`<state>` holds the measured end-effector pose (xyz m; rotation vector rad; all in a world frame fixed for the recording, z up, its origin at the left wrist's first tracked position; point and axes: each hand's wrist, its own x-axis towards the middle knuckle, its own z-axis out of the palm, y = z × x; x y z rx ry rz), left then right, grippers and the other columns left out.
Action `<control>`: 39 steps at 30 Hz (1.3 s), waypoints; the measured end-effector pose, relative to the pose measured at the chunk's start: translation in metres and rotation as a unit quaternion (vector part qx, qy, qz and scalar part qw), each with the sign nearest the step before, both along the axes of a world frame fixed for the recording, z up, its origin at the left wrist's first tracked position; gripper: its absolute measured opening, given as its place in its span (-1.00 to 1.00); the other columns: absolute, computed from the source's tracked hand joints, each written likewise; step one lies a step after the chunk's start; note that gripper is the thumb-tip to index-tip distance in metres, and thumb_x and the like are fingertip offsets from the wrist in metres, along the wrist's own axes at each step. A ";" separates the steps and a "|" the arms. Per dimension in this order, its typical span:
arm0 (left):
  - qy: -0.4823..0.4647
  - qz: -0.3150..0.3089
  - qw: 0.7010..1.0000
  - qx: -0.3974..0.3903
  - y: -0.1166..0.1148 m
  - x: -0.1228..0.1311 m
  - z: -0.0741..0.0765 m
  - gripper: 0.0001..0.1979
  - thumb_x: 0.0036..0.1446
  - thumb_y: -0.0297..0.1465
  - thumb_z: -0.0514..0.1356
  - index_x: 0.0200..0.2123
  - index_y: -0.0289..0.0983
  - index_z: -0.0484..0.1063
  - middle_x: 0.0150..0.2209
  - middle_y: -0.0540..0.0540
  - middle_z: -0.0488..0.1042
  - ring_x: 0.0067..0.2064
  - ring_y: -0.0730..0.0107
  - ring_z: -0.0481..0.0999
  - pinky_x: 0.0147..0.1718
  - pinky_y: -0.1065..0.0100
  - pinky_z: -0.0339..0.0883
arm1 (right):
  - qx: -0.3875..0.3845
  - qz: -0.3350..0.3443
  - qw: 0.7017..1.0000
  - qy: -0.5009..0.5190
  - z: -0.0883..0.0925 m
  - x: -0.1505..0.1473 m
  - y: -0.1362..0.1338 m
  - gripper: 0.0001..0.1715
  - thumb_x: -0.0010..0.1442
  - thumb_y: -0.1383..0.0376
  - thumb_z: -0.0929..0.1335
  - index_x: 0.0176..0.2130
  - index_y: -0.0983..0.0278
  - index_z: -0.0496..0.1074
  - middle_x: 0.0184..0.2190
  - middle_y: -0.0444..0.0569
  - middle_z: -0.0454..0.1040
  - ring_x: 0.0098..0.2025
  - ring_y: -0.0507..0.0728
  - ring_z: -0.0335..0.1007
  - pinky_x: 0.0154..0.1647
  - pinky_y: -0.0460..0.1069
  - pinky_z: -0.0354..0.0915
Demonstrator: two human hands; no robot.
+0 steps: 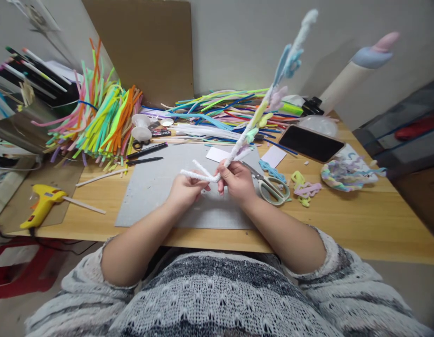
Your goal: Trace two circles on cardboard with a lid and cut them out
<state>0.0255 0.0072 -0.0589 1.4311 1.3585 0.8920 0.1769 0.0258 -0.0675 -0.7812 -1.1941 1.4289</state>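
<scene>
A long white pipe-cleaner stem (240, 140) slants up to the right, with blue, pink, yellow and green fuzzy shapes along its upper part. My right hand (238, 180) pinches its lower end between thumb and fingers. At that end the white pipe cleaners (202, 174) bend off to the left, and my left hand (187, 188) is closed on them. Both hands hover over a grey cutting mat (146, 201). Scissors (273, 188) with pale green handles lie just right of my right hand. White cards (217, 154) lie behind the hands.
A yellow glue gun (43, 206) lies at the left, its cord hanging off the table. Bundled bright pipe cleaners (100, 117) stand behind it; loose ones (209, 112) spread along the back. A phone (311, 142), yellow-pink pieces (304, 188) and a pastel braided coil (343, 175) lie right.
</scene>
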 end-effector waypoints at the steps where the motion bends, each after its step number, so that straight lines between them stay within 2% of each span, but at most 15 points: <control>1: 0.014 0.011 1.000 0.017 -0.003 0.004 -0.003 -0.79 0.06 -0.30 0.12 -0.43 -0.35 0.41 -0.57 -0.04 0.47 -0.75 0.60 0.18 -0.75 0.47 0.02 | -0.005 -0.017 1.000 0.010 -0.002 -0.001 0.001 -0.63 0.07 0.04 0.37 -0.40 0.27 0.27 -0.73 -0.27 0.31 -0.77 -0.05 0.21 -0.77 -0.14 0.22; 4: 0.069 0.033 0.993 0.087 -0.014 0.013 -0.010 -0.80 0.11 -0.34 0.11 -0.42 -0.35 0.44 -0.53 -0.08 0.51 -0.63 0.50 0.34 -0.63 0.45 0.17 | -0.011 -0.068 0.998 0.007 -0.005 -0.003 0.001 -0.62 0.05 0.02 0.38 -0.36 0.25 0.25 -0.75 -0.31 0.29 -0.77 -0.04 0.22 -0.76 -0.14 0.24; 7: 0.141 0.029 0.974 0.176 -0.022 0.015 -0.012 -0.83 0.12 -0.37 0.12 -0.39 -0.30 0.49 -0.45 -0.11 0.53 -0.43 0.35 0.45 -0.40 0.35 0.26 | -0.007 -0.094 0.995 -0.027 -0.004 -0.004 0.000 -0.62 0.05 0.03 0.38 -0.37 0.24 0.23 -0.77 -0.33 0.27 -0.79 -0.05 0.21 -0.76 -0.15 0.23; 11: 0.213 -0.004 0.939 0.270 -0.020 0.008 -0.006 -0.83 0.12 -0.38 0.12 -0.42 -0.25 0.50 -0.31 -0.18 0.53 -0.22 0.19 0.42 -0.18 0.18 0.19 | 0.017 -0.071 0.992 -0.106 0.000 -0.002 -0.001 -0.64 0.07 0.06 0.37 -0.46 0.24 0.21 -0.80 -0.33 0.21 -0.79 -0.05 0.16 -0.78 -0.16 0.15; 13: 0.233 -0.026 0.928 0.289 -0.016 0.003 -0.002 -0.83 0.13 -0.38 0.12 -0.42 -0.23 0.50 -0.22 -0.19 0.52 -0.15 0.16 0.39 -0.11 0.15 0.15 | 0.028 -0.045 0.988 -0.145 0.000 0.000 0.000 -0.62 0.08 0.06 0.36 -0.51 0.23 0.18 -0.79 -0.31 0.19 -0.79 -0.04 0.16 -0.79 -0.15 0.10; 17: 0.237 -0.059 0.945 0.216 -0.009 -0.003 0.007 -0.86 0.11 -0.40 0.15 -0.43 -0.25 0.50 -0.33 -0.15 0.52 -0.21 0.19 0.41 -0.14 0.17 0.17 | 0.071 0.018 0.976 -0.203 -0.004 0.004 0.003 -0.60 0.10 0.06 0.35 -0.54 0.24 0.17 -0.77 -0.27 0.19 -0.75 -0.03 0.17 -0.74 -0.13 0.06; 20: 0.209 -0.039 0.966 0.147 -0.005 -0.005 0.014 -0.93 0.02 -0.42 0.22 -0.46 -0.25 0.50 -0.44 -0.10 0.50 -0.33 0.27 0.42 -0.28 0.26 0.22 | 0.123 0.043 0.962 -0.240 -0.005 0.006 0.003 -0.66 0.14 0.07 0.32 -0.47 0.27 0.27 -0.73 -0.25 0.22 -0.70 -0.03 0.20 -0.66 -0.13 0.10; 25: 0.095 0.020 0.995 -0.023 0.000 -0.004 0.016 -0.85 -0.06 -0.34 0.28 -0.51 -0.32 0.47 -0.67 -0.02 0.40 -0.63 0.43 0.34 -0.63 0.41 0.16 | 0.174 0.018 0.959 -0.225 -0.004 0.007 0.000 -0.74 0.19 0.13 0.28 -0.38 0.28 0.33 -0.64 -0.20 0.26 -0.65 -0.03 0.21 -0.58 -0.12 0.17; 28: -0.001 0.044 0.994 -0.096 0.001 -0.002 0.010 -0.76 -0.10 -0.26 0.30 -0.46 -0.35 0.47 -0.67 0.00 0.39 -0.67 0.46 0.33 -0.68 0.42 0.19 | 0.166 -0.012 0.966 -0.200 -0.007 0.006 -0.003 -0.74 0.19 0.12 0.28 -0.37 0.26 0.34 -0.58 -0.17 0.29 -0.61 -0.03 0.24 -0.56 -0.11 0.21; 31: -0.087 0.045 0.986 -0.134 0.001 0.001 0.001 -0.66 -0.16 -0.17 0.32 -0.43 -0.36 0.47 -0.62 -0.02 0.40 -0.64 0.50 0.32 -0.66 0.43 0.22 | 0.160 -0.028 0.971 -0.178 -0.009 0.006 -0.006 -0.76 0.18 0.12 0.30 -0.37 0.25 0.34 -0.58 -0.17 0.30 -0.61 -0.02 0.25 -0.56 -0.10 0.23; 34: -0.148 0.023 0.978 -0.145 0.000 0.003 -0.004 -0.59 -0.18 -0.09 0.31 -0.45 -0.36 0.45 -0.60 0.00 0.37 -0.63 0.57 0.27 -0.65 0.48 0.15 | 0.151 -0.023 0.979 -0.137 -0.005 0.007 -0.008 -0.76 0.21 0.14 0.28 -0.36 0.26 0.33 -0.66 -0.20 0.27 -0.65 -0.03 0.21 -0.59 -0.10 0.20; 39: -0.167 -0.033 0.976 -0.137 0.001 -0.003 -0.001 -0.64 -0.20 -0.15 0.34 -0.47 -0.34 0.44 -0.65 0.05 0.32 -0.62 0.57 0.23 -0.63 0.49 0.07 | 0.129 0.025 0.988 -0.078 0.004 0.009 -0.008 -0.72 0.22 0.12 0.26 -0.38 0.26 0.33 -0.68 -0.21 0.25 -0.67 -0.03 0.18 -0.64 -0.10 0.14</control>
